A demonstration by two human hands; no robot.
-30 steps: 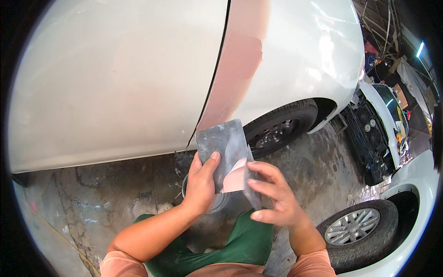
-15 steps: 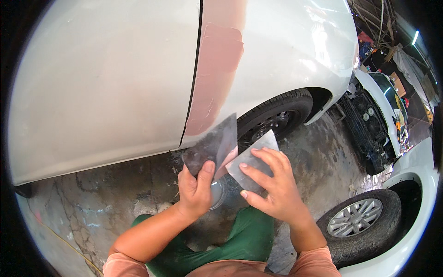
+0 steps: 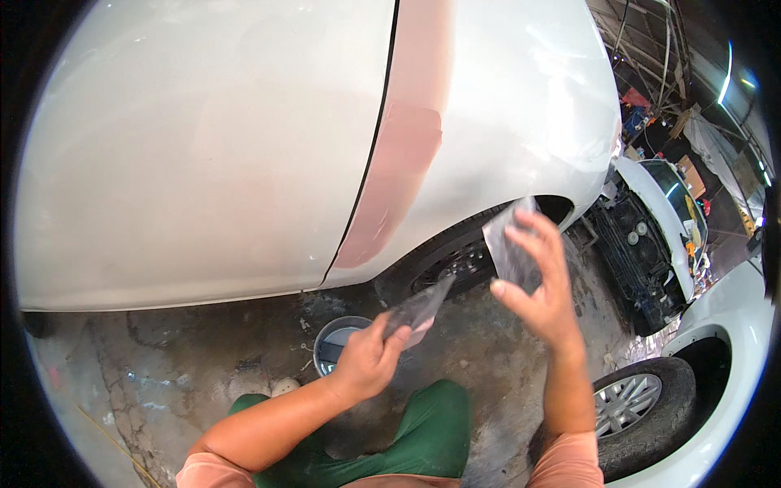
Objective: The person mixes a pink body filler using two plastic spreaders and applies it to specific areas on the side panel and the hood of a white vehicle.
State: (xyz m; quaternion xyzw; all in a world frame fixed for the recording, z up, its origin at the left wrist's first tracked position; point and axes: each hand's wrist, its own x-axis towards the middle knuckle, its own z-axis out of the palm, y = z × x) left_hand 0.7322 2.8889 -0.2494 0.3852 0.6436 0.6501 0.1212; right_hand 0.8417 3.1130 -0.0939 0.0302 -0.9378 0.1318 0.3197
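Note:
My left hand (image 3: 370,362) grips a flat dark grey plate (image 3: 419,301), tilted and slightly blurred, with pink paste on it, low in front of the car. My right hand (image 3: 543,289) holds a second, lighter grey flat spreader (image 3: 504,244) raised near the front wheel arch, apart from the plate and blurred. Ahead is a white car's door (image 3: 203,163) and fender (image 3: 521,98), with a band of pink filler (image 3: 394,171) beside the panel gap. A bucket (image 3: 320,337) holding liquid and a dark object sits on the floor behind my left hand.
The car's front wheel (image 3: 431,268) is ahead. At right stand a white car with an exposed engine bay (image 3: 634,252) and a white fender with a wheel (image 3: 622,403). My green-trousered legs (image 3: 423,427) are below. A yellow cable (image 3: 110,435) lies on the stained concrete floor (image 3: 179,366).
My hands have separated: the right has lifted its spreader up and rightward, and the left has lowered and tilted its plate. More of the bucket now shows.

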